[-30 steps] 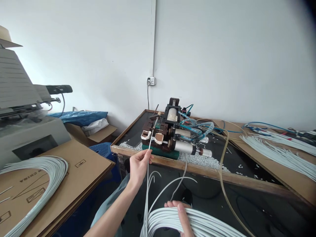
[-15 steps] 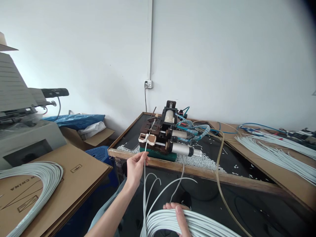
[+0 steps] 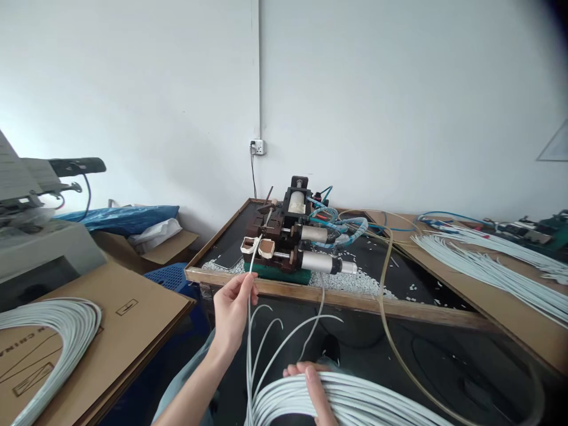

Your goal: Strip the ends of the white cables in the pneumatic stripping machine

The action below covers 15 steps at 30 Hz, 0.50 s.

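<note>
Two hands work just short of the bench's point(image 3: 355, 300) near wooden edge, with dark open space below that edge and between the arms. The left hand point(image 3: 231, 307) is raised, wrist bent back, its fingers point(image 3: 247, 286) pinched shut on a single white wire point(image 3: 249, 331). The wire rises straight from the lap, and its tip reaches over the near edge to the white guides at the front of the machine point(image 3: 288, 236). The right hand point(image 3: 310, 387) lies flat, palm down and fingers loosely spread, on a thick bundle of wires point(image 3: 355, 402) at the bottom; it presses on them rather than gripping. The machine is blocky, dark metal on a green base, with shiny cylinders and blue hoses, and stands near the bench's front left corner amid small white scraps point(image 3: 355, 285). Smooth white cut wires point(image 3: 497, 269) fan along the bench's right side. At far left, a coil point(image 3: 53, 322) rests on flat brown cardboard point(image 3: 128, 307).
</note>
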### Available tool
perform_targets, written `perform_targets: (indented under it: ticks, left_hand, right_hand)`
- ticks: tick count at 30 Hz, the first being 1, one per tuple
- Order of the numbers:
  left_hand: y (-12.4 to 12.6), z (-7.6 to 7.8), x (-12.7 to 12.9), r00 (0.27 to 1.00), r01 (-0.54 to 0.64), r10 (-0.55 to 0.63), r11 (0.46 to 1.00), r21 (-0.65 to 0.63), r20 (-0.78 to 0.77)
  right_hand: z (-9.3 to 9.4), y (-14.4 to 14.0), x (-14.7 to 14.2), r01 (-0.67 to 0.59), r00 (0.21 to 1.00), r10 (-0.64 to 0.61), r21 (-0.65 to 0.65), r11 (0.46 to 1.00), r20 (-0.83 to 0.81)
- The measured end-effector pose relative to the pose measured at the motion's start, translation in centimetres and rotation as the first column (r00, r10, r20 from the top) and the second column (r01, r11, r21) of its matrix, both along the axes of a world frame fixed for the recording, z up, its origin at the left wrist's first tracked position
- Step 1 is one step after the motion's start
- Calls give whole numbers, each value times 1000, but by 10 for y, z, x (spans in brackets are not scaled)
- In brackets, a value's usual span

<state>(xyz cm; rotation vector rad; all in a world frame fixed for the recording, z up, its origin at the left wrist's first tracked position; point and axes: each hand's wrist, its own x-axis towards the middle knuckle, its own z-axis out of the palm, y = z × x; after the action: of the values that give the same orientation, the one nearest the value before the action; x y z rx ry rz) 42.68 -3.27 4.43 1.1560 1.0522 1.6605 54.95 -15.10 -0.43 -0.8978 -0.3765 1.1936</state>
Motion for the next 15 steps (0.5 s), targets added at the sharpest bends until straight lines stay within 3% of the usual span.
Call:
perform_targets:
  ticks: [2, 4, 6, 8, 10, 12, 13, 15]
  left_hand:
    - [-13, 4, -1, 993, 12, -7, 999, 42, -115]
    - [-25, 7, -4, 949, 144, -130, 989, 27, -287]
    - [-32, 7, -7, 796, 349, -323, 936, -49, -513]
    - [-35, 0, -11, 536, 499, -424, 857, -131, -730]
    - [-33, -11, -14, 292, 536, -371, 827, -171, -881]
    - [-29, -20, -17, 152, 494, -268, 854, -161, -951]
    - [-28, -22, -18, 129, 463, -224, 875, -141, -966]
    - [-26, -19, -19, 186, 423, -181, 902, -88, -966]
  right_hand:
    - [3, -3, -6, -25, 1000, 25, -5, 1000, -2]
    - [6, -7, -11, -45, 999, 45, -20, 999, -7]
    - [10, -13, -15, -60, 996, 63, -44, 997, 61]
    - [14, -19, -14, -73, 960, 87, -60, 996, 266]
    - [16, -25, -11, -106, 868, 131, -77, 991, 480]
    - [17, -27, -7, -127, 812, 157, -92, 988, 561]
    - [17, -27, -5, -131, 814, 164, -100, 986, 557]
    - [16, -26, -4, -135, 831, 171, -106, 985, 529]
